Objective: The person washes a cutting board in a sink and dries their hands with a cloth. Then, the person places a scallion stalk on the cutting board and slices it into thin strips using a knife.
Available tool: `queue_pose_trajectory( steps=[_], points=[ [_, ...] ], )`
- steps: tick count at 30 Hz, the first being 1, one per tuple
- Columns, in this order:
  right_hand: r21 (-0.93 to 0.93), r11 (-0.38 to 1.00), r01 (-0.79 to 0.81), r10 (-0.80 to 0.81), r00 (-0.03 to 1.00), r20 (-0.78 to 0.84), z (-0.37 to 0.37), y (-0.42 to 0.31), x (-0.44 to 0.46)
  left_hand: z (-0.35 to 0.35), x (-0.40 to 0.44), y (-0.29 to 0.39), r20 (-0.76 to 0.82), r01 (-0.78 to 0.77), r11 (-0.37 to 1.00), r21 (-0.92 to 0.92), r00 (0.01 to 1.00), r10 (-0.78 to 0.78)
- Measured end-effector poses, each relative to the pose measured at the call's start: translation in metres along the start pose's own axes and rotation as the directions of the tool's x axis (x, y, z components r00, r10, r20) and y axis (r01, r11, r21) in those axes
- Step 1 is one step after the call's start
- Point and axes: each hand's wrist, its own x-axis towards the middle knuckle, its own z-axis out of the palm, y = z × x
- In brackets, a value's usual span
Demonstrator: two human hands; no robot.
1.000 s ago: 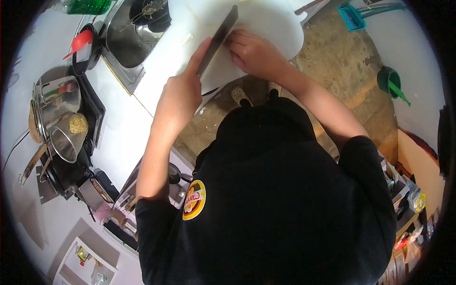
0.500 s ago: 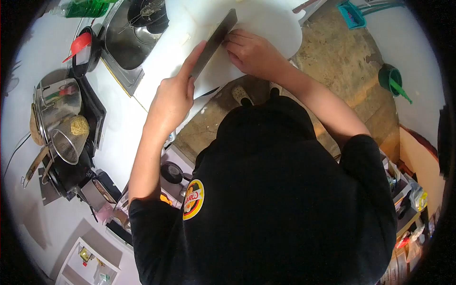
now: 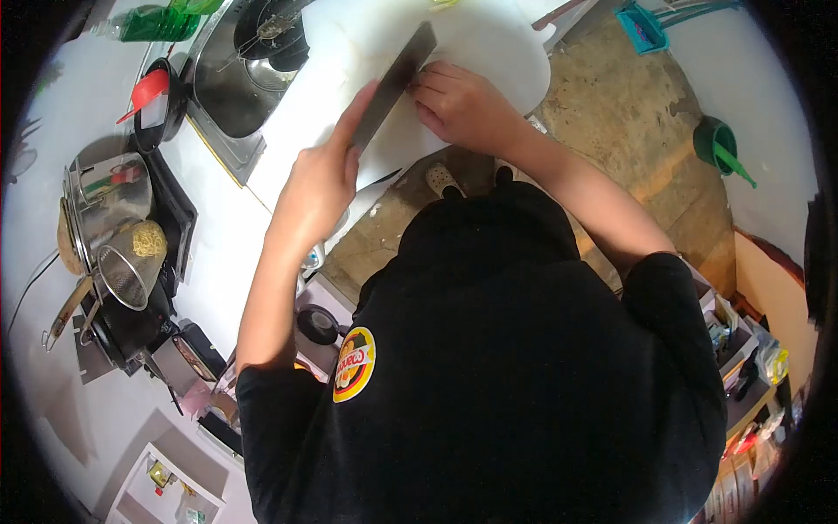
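My left hand (image 3: 321, 179) is closed round the handle of a broad-bladed kitchen knife (image 3: 394, 87), its index finger stretched along the blade. The blade slants up and to the right over a white cutting board (image 3: 515, 65). Close against the blade's right side is my right hand (image 3: 463, 103), its fingers curled and pressed together at the tips. Whatever those fingertips hold is hidden or too small to make out. A small yellowish piece (image 3: 443, 3) shows at the board's far edge.
A steel sink (image 3: 229, 96) with dark pans lies left of the board. Further left are a black pan (image 3: 150, 131) with a red ladle-like item, a steel pot (image 3: 113, 188) and a mesh strainer (image 3: 122, 278). A green dipper (image 3: 717, 144) is at right.
The view has shifted slightly, and the yellowish piece now shows at the top. Both hands and the knife keep nearly the same position, the knife still beside my right fingertips.
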Motion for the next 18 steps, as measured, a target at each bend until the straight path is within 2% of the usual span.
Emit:
queue_pose_trajectory(
  steps=[2, 4, 7, 9, 10, 12, 16, 18],
  points=[
    [0.017, 1.0, 0.001, -0.001, 1.0, -0.024, 0.001, 0.001, 0.001, 0.002, 0.001, 0.001, -0.019, -0.036, 0.999, 0.009, 0.999, 0.036],
    [0.035, 0.999, 0.008, -0.006, 0.999, -0.049, 0.003, 0.001, 0.001, -0.002, -0.009, 0.004, 0.056, 0.071, 0.997, -0.018, 0.996, -0.07],
    [0.071, 0.997, 0.015, -0.012, 0.999, -0.045, 0.0, 0.004, 0.001, 0.006, -0.039, -0.019, -0.023, 0.02, 0.999, -0.039, 1.0, -0.021],
    [0.205, 0.973, -0.11, 0.104, 0.994, 0.037, -0.003, 0.006, 0.007, 0.0, -0.059, -0.029, -0.005, 0.086, 0.993, -0.083, 0.996, -0.087],
    [0.199, 0.976, -0.088, 0.084, 0.996, 0.031, -0.005, 0.01, 0.016, -0.001, -0.067, -0.033, 0.033, 0.148, 0.981, -0.129, 0.989, -0.145],
    [0.245, 0.955, -0.168, 0.171, 0.985, 0.008, -0.011, 0.021, 0.038, 0.005, -0.079, -0.041, -0.047, 0.116, 0.972, -0.206, 0.991, -0.128],
    [0.194, 0.981, -0.017, 0.013, 1.0, 0.02, -0.001, 0.026, 0.106, 0.01, -0.087, -0.041, -0.1, 0.068, 0.958, -0.278, 0.99, -0.099],
    [0.425, 0.905, 0.003, -0.161, 0.928, 0.337, 0.012, 0.024, 0.133, 0.014, -0.081, -0.035, -0.022, 0.102, 0.926, -0.362, 0.993, -0.118]
  ],
)
